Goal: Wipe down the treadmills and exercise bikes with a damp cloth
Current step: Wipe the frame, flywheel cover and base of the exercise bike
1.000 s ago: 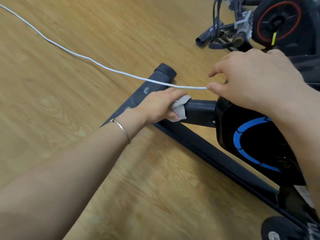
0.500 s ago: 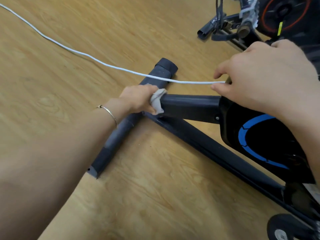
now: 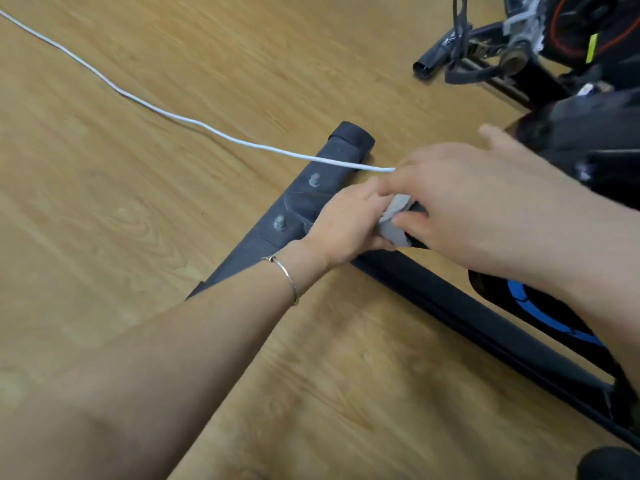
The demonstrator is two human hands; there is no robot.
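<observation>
Wood floor [image 3: 121,220]; right hand [image 3: 478,202] w/ cable [image 3: 207,129] dropped to left hand's [image 3: 346,226] cloth [image 3: 394,220].

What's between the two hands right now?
Grey cloth, bunched; left hand grips it, right hand sits against its other side. Head view.

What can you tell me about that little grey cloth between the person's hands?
The cloth is small, pale grey and soft-looking, bunched into a crumpled wad. The left hand grips it from the left; fingertips of the right hand, which also pinches the white cable, touch its other side. It sits against the exercise bike's dark frame, beside the base bar. Much of it is hidden by the hands, and dampness cannot be judged.
</observation>
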